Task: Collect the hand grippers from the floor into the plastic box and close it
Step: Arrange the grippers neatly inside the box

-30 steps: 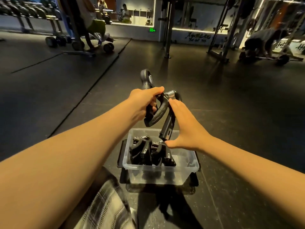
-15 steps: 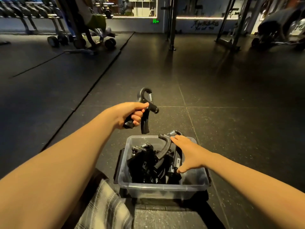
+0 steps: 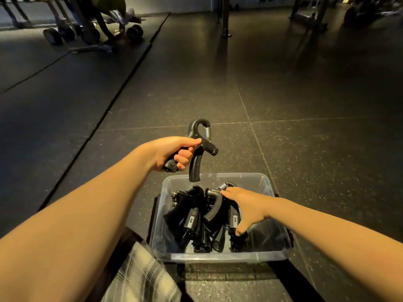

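Inside the plastic box (image 3: 218,257), right hand (image 3: 248,205) partly hides a gripper (image 3: 214,209).

- Dim overall; warm light on the forearms and left hand (image 3: 174,152); the hand gripper (image 3: 194,164) spring above it glints
- Floor (image 3: 305,101) beyond the hands has a dull sheen; dark shadow under the plastic box (image 3: 218,257), nearer than the right hand (image 3: 246,209)
- Edges bend; far background soft
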